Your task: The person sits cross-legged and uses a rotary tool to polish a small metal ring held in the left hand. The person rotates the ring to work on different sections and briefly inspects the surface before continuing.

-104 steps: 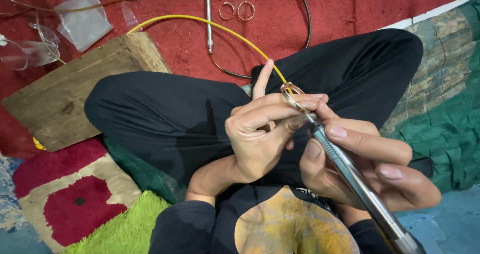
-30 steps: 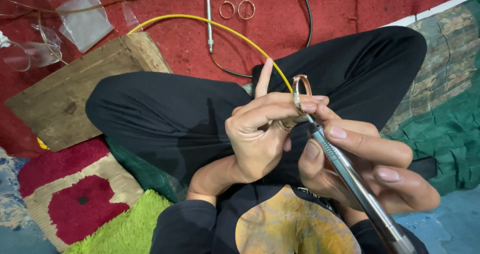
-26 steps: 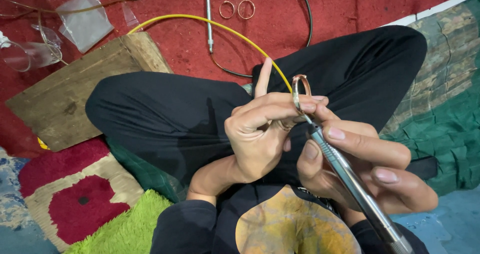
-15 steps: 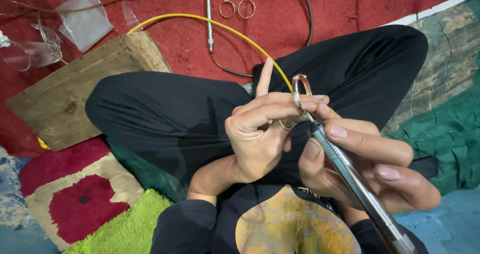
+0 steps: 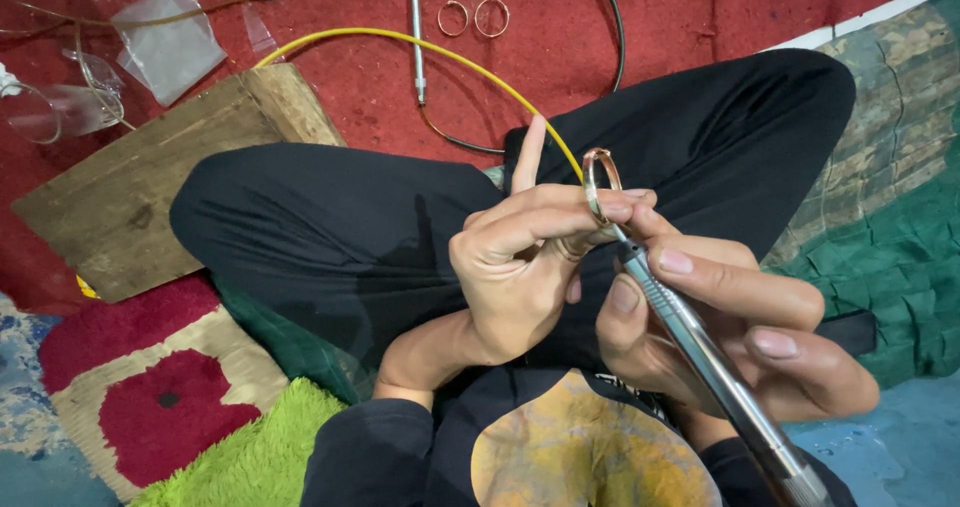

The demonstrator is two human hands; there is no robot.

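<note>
Holding a gold ring [image 5: 601, 181] upright over our crossed legs, we are pinching its lower edge with the fingers [image 5: 560, 217] of our left hand [image 5: 520, 267], which are closed on it, with the index finger sticking straight up beside the ring. Our right hand [image 5: 720, 337] is gripping a slim metal handpiece tool [image 5: 700, 357] like a pen, its fingers [image 5: 740, 287] wrapped tight around the shaft, and the tool's tip is touching the bottom of the ring just where the left fingertips are clamping it. The ring is sitting above both hands, between the left fingertips and the tool's tip, its open loop turned nearly edge-on to us. We are sitting on a red carpet [image 5: 350, 87], where two more gold rings [image 5: 474, 17] are lying side by side, just beside a second metal handpiece [image 5: 417, 39]. A yellow cable [image 5: 420, 45] is curving across the carpet toward our knee. A wooden board [image 5: 150, 197] is lying to the left, and past it a clear plastic bag [image 5: 165, 52] is lying flat; we cannot tell whether anything is inside it. A patchwork mat [image 5: 170, 407] is showing at the lower left.
</note>
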